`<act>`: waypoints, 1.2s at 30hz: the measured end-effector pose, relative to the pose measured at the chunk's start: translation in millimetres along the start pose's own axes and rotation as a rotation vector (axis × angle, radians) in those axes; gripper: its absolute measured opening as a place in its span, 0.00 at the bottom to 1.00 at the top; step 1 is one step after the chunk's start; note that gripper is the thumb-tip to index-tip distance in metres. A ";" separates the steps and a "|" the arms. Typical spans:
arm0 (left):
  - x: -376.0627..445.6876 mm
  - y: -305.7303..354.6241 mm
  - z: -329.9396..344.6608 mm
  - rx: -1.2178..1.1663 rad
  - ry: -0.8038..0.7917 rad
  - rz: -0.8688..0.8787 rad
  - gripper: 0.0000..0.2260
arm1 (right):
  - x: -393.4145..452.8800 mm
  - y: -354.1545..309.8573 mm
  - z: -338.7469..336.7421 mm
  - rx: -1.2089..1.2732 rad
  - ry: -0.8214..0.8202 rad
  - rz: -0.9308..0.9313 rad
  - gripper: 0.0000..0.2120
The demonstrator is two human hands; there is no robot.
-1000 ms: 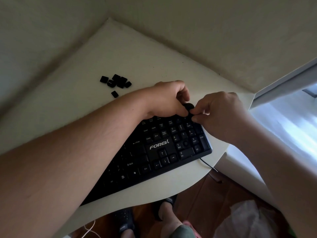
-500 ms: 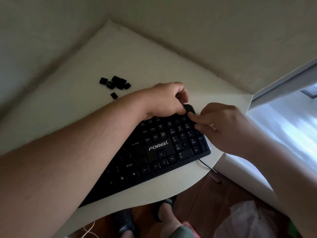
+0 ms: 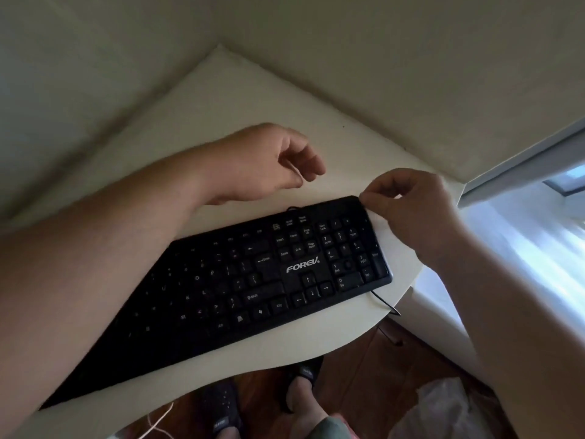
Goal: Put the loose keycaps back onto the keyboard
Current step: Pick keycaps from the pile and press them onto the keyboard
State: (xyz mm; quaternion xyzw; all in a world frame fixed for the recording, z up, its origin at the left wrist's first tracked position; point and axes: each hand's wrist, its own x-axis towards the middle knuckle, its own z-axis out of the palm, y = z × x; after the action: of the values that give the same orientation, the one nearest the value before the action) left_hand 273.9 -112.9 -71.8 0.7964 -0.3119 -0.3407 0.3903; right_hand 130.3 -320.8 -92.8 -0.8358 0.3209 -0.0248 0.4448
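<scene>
Since a second before, the left hand (image 3: 269, 163) had lifted off the numeric pad and drawn back over the bare table (image 3: 221, 99), and the right hand (image 3: 411, 210) had slid out to the far right corner of the keyboard (image 3: 253, 280). The small pile of loose keycaps that had lain on the table to the left was no longer visible; the left forearm now covered that part of the view, so where they lay could not be told.

The left hand hovered above the table behind the keyboard, clear of it, its fingers (image 3: 311, 163) loosely curled and slightly apart, holding nothing. The right hand sat at the keyboard's far right corner, its fingers (image 3: 380, 191) bent and drawn together at the edge of the case. Whether they pinched the corner, merely touched it, or held a keycap between them could not be told.

The black FOREV keyboard lay diagonally across the cream table, its numeric pad toward the right edge and its left end hidden beneath the left forearm. One round bare socket (image 3: 348, 265) showed among the numeric keys. A thin black cable (image 3: 384, 301) ran from under the near right corner over the table's rim. Below the table were a wooden floor (image 3: 364, 359), the person's feet in dark slippers (image 3: 305, 373), a white cord (image 3: 158, 423), and a clear plastic bag (image 3: 443, 410) at lower right.
</scene>
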 end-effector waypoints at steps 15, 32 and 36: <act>-39.6 -82.8 -38.0 0.593 0.256 0.097 0.10 | -22.0 -70.5 100.3 -0.192 -0.114 -0.323 0.09; -63.5 -71.2 -42.9 -0.632 -0.127 -0.166 0.16 | -50.5 -74.5 105.7 0.106 -0.091 -0.448 0.08; -67.8 -70.1 -45.6 -0.665 -0.210 -0.145 0.09 | -58.1 -72.4 103.8 0.179 -0.119 -0.438 0.09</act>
State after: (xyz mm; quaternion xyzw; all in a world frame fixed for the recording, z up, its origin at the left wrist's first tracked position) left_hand 287.0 -7.3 -88.8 0.6065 -0.1647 -0.5304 0.5690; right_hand 155.4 -184.0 -86.2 -0.8425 0.1019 -0.0998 0.5194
